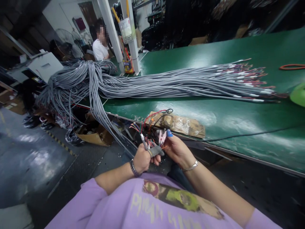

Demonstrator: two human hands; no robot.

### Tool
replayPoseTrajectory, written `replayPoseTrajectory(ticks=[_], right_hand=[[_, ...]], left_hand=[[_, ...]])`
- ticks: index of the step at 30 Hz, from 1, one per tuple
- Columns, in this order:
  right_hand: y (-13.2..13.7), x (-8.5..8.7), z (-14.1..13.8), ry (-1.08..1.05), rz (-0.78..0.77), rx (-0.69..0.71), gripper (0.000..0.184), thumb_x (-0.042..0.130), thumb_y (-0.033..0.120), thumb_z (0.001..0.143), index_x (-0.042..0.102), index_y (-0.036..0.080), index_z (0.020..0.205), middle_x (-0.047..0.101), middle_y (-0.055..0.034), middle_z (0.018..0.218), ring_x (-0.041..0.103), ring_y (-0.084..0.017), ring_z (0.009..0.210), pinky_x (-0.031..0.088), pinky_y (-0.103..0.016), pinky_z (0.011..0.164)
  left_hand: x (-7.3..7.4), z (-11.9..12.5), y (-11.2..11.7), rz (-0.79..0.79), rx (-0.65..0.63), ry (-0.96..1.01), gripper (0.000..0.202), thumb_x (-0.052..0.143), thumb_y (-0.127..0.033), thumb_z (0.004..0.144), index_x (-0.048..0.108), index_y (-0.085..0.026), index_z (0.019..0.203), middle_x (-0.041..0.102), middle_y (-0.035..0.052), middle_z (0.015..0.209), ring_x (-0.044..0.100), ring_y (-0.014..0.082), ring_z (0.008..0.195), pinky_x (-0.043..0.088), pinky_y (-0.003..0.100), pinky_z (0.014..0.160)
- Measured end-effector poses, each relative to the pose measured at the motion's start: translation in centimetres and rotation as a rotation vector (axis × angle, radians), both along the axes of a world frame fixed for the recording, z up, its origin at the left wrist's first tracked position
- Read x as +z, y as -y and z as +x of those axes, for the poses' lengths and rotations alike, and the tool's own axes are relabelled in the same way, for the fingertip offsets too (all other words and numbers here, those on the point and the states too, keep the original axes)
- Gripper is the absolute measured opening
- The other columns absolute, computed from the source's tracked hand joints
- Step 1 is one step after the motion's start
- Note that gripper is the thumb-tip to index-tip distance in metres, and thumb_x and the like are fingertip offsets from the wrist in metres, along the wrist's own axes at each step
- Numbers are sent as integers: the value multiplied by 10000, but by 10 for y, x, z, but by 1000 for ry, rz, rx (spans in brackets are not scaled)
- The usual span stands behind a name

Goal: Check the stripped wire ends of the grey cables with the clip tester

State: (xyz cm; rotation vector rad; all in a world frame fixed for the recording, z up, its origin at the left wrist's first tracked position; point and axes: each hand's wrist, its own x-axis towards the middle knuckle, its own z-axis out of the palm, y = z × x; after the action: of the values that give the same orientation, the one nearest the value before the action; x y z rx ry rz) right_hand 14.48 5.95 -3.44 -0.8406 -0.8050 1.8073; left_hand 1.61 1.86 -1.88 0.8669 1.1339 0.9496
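Observation:
My left hand (pixel 142 159) is closed around the end of a grey cable (pixel 143 140), whose thin coloured wires (pixel 136 128) fan out at the tip. A grey wrap (pixel 155 151) covers a finger of that hand. More fine wires (pixel 150 143) show between my hands. Close beside it, my right hand (pixel 178 150) has its fingers drawn together, the thumb capped in blue. A pale pink clip-like piece (pixel 162 136) is at its fingertips; whether they grip it or a wire, I cannot make out. Just beyond lies a worn wooden board (pixel 188 125) with red and black leads.
A long bundle of grey cables (pixel 166 86) with stripped ends crosses the green table (pixel 250 127) and drapes over its left side. A post (pixel 134 54) holds a cup of tools (pixel 126 28). A green object (pixel 297 94) sits far right. A person (pixel 100 47) is behind.

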Motion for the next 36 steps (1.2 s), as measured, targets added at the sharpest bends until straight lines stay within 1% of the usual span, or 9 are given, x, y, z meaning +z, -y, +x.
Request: replayPoseTrajectory(ticks=[3, 6, 13, 17, 21, 24, 30, 32, 36], right_hand=[[-1, -2, -1, -123, -125, -43, 393, 770, 575, 627, 637, 208, 671, 656, -30, 637, 582, -191, 662, 478, -313, 642], [-1, -5, -2, -151, -169, -42, 378, 780, 555, 627, 647, 210, 704, 662, -25, 656, 583, -186, 655, 467, -300, 608], [5, -2, 2, -198, -199, 59, 450, 700, 649, 654, 665, 209, 741, 666, -19, 717, 556, -138, 591, 453, -261, 562], [4, 2, 5, -168, -179, 79, 383, 693, 581, 701, 681, 208, 784, 664, -17, 729, 550, -129, 585, 439, -251, 537], [1, 1, 3, -121, -167, 26, 268, 727, 459, 703, 687, 210, 795, 659, -10, 692, 567, -140, 609, 445, -259, 554], [3, -2, 2, -82, -149, -14, 335, 738, 513, 674, 672, 197, 764, 639, -8, 656, 542, -138, 582, 437, -274, 560], [10, -5, -1, 172, 71, -332, 444, 738, 614, 641, 572, 204, 599, 541, 32, 542, 442, -113, 522, 381, -263, 544], [11, -4, -2, 158, 79, -291, 466, 682, 662, 672, 584, 209, 622, 558, 21, 551, 463, -126, 523, 394, -274, 540], [8, -6, -5, 54, 52, -78, 512, 592, 712, 720, 644, 205, 772, 629, -20, 626, 559, -173, 579, 444, -306, 554]], left_hand=[[-1, 1, 0, -14, -13, -12, 460, 726, -581, 576, 530, -167, 535, 553, -1, 408, 441, 73, 303, 245, 195, 319], [-1, 2, 0, -18, -18, -13, 467, 731, -586, 563, 531, -166, 529, 546, -2, 398, 436, 73, 293, 247, 194, 312], [2, -2, 5, 12, -4, -18, 464, 731, -587, 582, 570, -153, 553, 552, 2, 408, 451, 77, 301, 258, 193, 311], [-2, -6, 12, 32, 3, -26, 485, 727, -616, 589, 586, -152, 598, 568, 2, 429, 465, 82, 321, 307, 196, 329], [-8, -7, 13, 73, 40, -46, 490, 701, -629, 632, 603, -149, 627, 601, 18, 469, 489, 84, 343, 324, 195, 341], [-8, -3, 10, 86, 70, -50, 495, 695, -632, 638, 609, -145, 616, 594, 17, 464, 482, 80, 339, 317, 193, 338], [-5, 1, 7, 87, 78, -22, 463, 718, -593, 639, 621, -142, 607, 577, 4, 454, 484, 79, 338, 339, 192, 342], [-7, 1, 7, 94, 71, -17, 462, 717, -593, 644, 618, -144, 601, 579, 3, 454, 484, 79, 337, 344, 191, 341], [-9, 2, 7, 99, 69, 1, 480, 724, -608, 630, 608, -144, 584, 577, 3, 450, 480, 77, 328, 347, 187, 336]])
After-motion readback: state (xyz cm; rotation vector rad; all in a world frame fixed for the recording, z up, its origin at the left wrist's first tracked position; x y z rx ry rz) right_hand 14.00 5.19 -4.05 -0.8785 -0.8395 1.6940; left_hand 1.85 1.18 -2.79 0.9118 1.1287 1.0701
